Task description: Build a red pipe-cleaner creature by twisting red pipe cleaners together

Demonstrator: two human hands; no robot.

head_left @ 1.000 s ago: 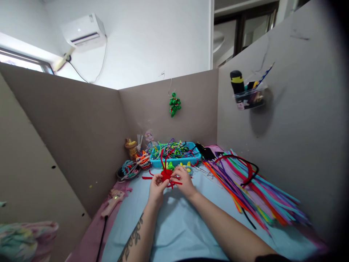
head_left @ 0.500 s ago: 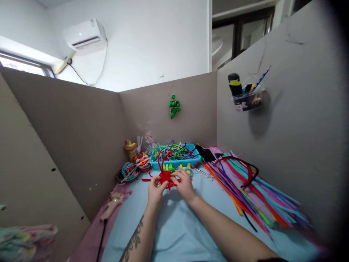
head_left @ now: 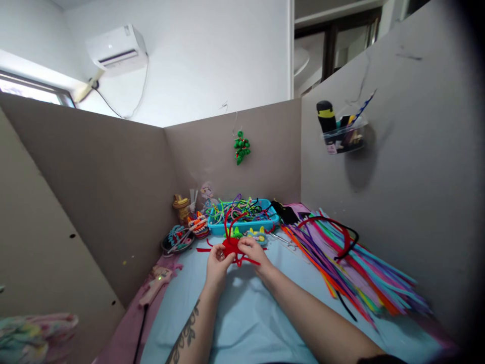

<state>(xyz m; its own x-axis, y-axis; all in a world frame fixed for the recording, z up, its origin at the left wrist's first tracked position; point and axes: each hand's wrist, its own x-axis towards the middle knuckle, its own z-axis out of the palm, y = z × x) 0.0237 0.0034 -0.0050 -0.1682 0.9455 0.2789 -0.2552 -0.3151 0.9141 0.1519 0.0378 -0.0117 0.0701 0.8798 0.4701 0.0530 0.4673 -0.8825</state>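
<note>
Between both hands is a red pipe-cleaner piece (head_left: 231, 247), a rounded body with long stems standing up from it and others sticking out below. My left hand (head_left: 219, 260) pinches its left side between thumb and fingers. At the right side, my right hand (head_left: 254, 251) has its fingers closed on the same piece. Both hands are held above the light blue cloth (head_left: 242, 313). Loose red pieces (head_left: 203, 249) lie just beyond the left hand. Small green and yellow fuzzy figures (head_left: 257, 235) sit behind the work.
A blue basket (head_left: 217, 230) of coloured pipe cleaners stands at the back. Many straight pipe cleaners (head_left: 341, 263) are spread at the right, beside metal scissors (head_left: 284, 240). At the left are a dark bowl (head_left: 166, 247) and a pink power strip (head_left: 155, 288).
The red piece has turned a little in my hands. Its upright stems have swung right, and a stem now points out to the lower right under my right hand.
</note>
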